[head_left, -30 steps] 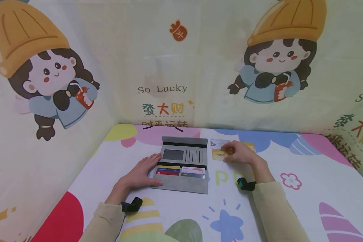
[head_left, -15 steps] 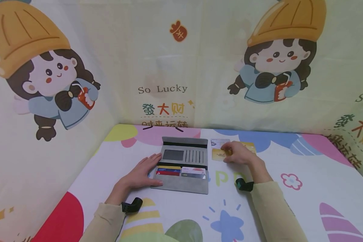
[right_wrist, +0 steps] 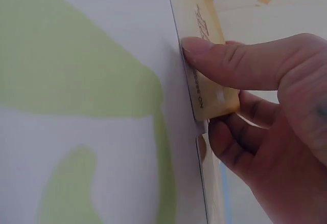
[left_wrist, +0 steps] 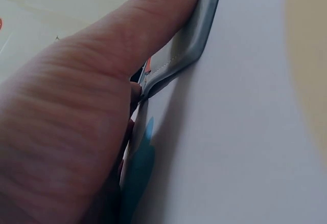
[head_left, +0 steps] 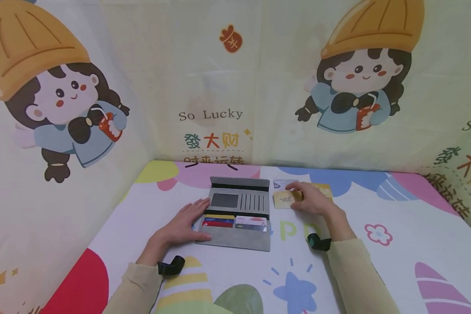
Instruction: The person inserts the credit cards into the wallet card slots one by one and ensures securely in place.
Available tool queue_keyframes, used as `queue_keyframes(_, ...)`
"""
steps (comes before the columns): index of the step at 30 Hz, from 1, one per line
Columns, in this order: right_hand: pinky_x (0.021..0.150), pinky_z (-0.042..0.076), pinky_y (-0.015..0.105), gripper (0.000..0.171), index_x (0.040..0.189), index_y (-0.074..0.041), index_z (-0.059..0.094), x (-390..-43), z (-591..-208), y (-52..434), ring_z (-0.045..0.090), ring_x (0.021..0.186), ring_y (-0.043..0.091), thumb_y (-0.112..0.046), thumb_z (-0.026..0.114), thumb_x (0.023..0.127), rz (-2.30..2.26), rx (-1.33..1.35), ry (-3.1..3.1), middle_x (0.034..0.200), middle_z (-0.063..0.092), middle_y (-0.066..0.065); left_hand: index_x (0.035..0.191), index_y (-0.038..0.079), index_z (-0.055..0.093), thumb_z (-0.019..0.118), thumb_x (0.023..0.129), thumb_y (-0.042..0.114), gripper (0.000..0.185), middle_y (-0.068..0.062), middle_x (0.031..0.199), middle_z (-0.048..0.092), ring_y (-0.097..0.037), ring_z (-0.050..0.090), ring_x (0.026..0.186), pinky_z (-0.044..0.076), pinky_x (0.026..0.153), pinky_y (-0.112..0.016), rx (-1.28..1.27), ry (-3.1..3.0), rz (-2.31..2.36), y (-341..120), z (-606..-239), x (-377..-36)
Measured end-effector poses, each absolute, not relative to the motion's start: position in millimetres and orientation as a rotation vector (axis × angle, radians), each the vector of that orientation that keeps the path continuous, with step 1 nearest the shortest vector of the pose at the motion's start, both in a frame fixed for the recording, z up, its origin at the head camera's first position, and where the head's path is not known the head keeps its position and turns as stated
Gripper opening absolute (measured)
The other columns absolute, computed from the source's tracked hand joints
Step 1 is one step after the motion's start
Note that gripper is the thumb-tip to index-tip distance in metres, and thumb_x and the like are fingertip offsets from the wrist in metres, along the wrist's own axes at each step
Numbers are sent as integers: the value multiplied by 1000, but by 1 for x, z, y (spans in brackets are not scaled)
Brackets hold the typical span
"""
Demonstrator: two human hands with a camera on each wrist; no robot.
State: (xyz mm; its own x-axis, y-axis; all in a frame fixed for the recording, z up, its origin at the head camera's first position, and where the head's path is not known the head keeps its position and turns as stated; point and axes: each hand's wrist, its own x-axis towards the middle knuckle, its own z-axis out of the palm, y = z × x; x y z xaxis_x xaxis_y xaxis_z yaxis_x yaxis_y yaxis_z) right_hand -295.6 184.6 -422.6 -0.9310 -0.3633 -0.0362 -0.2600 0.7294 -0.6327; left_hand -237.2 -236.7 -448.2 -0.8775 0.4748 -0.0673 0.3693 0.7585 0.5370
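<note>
1. The right hand (head_left: 312, 198) is pinching a gold card (head_left: 284, 199) just right of center in the head view, thumb on its face and fingers curled behind it; the right wrist view is showing the gold card (right_wrist: 204, 55) lifted on edge off the surface.
2. The left hand (head_left: 186, 222) is lying flat with fingers spread straight, pressing down the left edge of an open grey wallet (head_left: 237, 213) at center frame; its grip is closing on nothing.
3. More loose cards (head_left: 282, 185) are lying just beyond the right hand, partly hidden under it.
4. Several cards are sitting in the wallet's lower slots (head_left: 235, 221).
5. I judge the pinch is shallow, so the gold card could be slipping out, or dragging the loose cards beneath it.
6. If the left hand's pressure is easing, the wallet could be folding shut.
7. The table (head_left: 377, 261) is wearing a cloth with pastel shapes; cartoon-printed fabric walls (head_left: 220, 87) are enclosing it across the upper frame.
</note>
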Motion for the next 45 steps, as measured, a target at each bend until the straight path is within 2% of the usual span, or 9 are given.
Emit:
queue_keyframes(6, 96, 43, 50, 52, 134, 1, 58, -294, -419, 188, 51, 106, 36, -11, 78, 87, -1072, -501, 2752, 131, 58, 20, 160, 11, 30, 78, 78, 57, 106, -7, 166, 25, -30, 12, 153, 5, 122, -53, 684, 2755, 802, -236, -447, -236)
queue_keyframes(11, 93, 44, 45, 59, 136, 5, 55, -293, -417, 192, 53, 106, 33, -12, 80, 85, -1157, -504, 2709, 131, 58, 21, 160, 10, 31, 79, 78, 56, 105, -7, 165, 25, -30, 12, 153, 6, 122, -53, 685, 2757, 797, -235, -447, -236)
queue_keyframes(18, 95, 47, 44, 65, 141, 6, 50, -293, -416, 194, 56, 111, 34, -9, 79, 85, -1236, -475, 2612, 135, 55, 22, 159, 10, 31, 79, 77, 56, 106, -7, 165, 25, -30, 12, 153, 6, 122, -53, 680, 2755, 803, -235, -448, -235)
queue_keyframes(26, 92, 49, 41, 63, 141, 4, 52, -292, -415, 195, 57, 111, 33, -11, 79, 86, -1239, -454, 2606, 131, 59, 21, 160, 11, 30, 79, 77, 57, 106, -6, 166, 24, -29, 11, 153, 5, 122, -52, 668, 2750, 800, -236, -448, -236)
queue_keyframes(34, 92, 50, 41, 63, 141, 3, 53, -292, -414, 195, 59, 112, 34, -9, 80, 85, -1310, -471, 2580, 135, 57, 21, 160, 11, 29, 78, 78, 58, 107, -6, 166, 23, -28, 11, 153, 5, 123, -50, 673, 2754, 774, -236, -447, -237)
queue_keyframes(40, 93, 51, 41, 61, 139, 2, 55, -291, -414, 192, 60, 109, 32, -12, 81, 86, -1303, -489, 2593, 135, 57, 20, 160, 10, 30, 79, 77, 56, 106, -7, 166, 24, -29, 12, 153, 6, 122, -52, 675, 2748, 794, -235, -447, -236)
queue_keyframes(45, 89, 52, 35, 59, 136, 3, 56, -290, -416, 188, 60, 104, 30, -11, 82, 85, -1316, -539, 2582, 131, 59, 20, 160, 10, 30, 79, 77, 56, 106, -7, 166, 24, -29, 12, 153, 6, 122, -52, 683, 2752, 785, -235, -447, -236)
